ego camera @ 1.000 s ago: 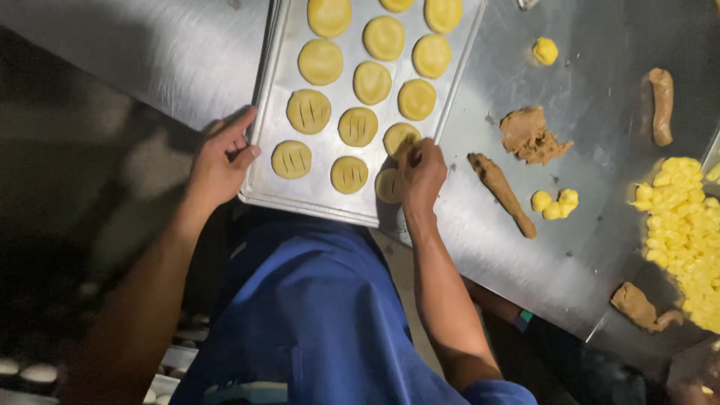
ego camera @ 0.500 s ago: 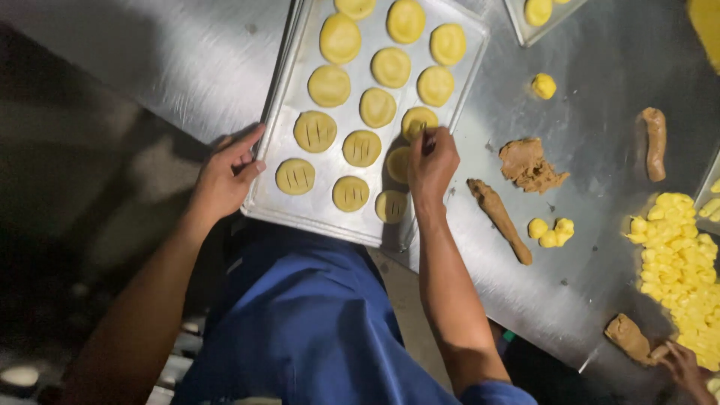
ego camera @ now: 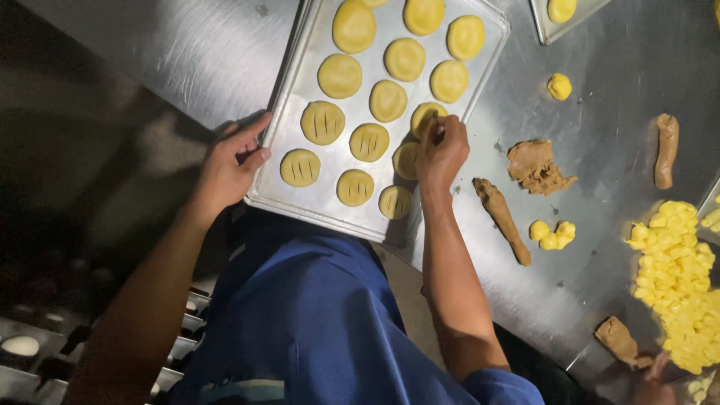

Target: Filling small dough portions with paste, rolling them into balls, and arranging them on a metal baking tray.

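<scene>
At the worktop's [ego camera: 187, 52] near edge, toward nine o'clock, the left hand [ego camera: 229, 161] clamps the corner of the metal baking tray [ego camera: 296, 82], fingers over the rim and thumb along the side. That grip matches the two earlier views; the tray has merely drifted lower and rightward in the picture, which may be the camera rather than the tray.

On the tray lie flat yellow dough discs in slanted rows. Four scored discs [ego camera: 322, 122] near the left hand carry three parallel cuts apiece; the plain discs [ego camera: 405, 58] toward twelve o'clock are unmarked.

The right hand [ego camera: 441, 150] has advanced. A second ago it worked over the discs nearest the person; it now sits one row further up, fingers pinched narrow on a thin dark tool, too small to identify, pressed onto the half-covered disc [ego camera: 421, 116]. In my judgement the scoring proceeds disc by disc away from the person, with most of the tray outstanding.

At three o'clock of the tray, loose on the steel: a small yellow dough ball [ego camera: 559, 86], a brown filling lump [ego camera: 534, 166], a brown roll [ego camera: 501, 217], three yellow pieces [ego camera: 551, 232], and a heap of yellow dough pieces [ego camera: 675, 281] at the far right. A second tray [ego camera: 551, 28] at one o'clock holds one disc.
</scene>
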